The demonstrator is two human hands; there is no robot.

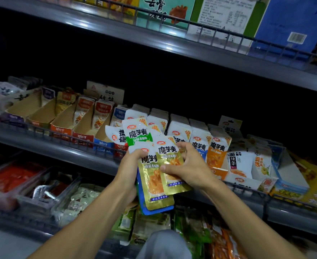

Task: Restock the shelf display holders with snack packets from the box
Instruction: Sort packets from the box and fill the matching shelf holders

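Observation:
My left hand [130,168] grips a fanned stack of snack packets [154,186] in front of the middle shelf: gold ones in front, a blue one behind, a green one sticking up at the top. My right hand [186,168] pinches the front gold packet [172,165], thumb on its face and fingers curled over its upper right edge. Just behind the hands, the display holders [200,135] hold rows of the same white-topped packets, with blue and orange bottoms. The box is not in view.
Cardboard holders [60,118] on the left of the middle shelf are half empty. A wire rail [47,130] runs along the shelf front. Large boxes [292,25] stand on the upper shelf. Trays of packaged goods [41,186] fill the lower shelf. My knee [165,243] shows at the bottom.

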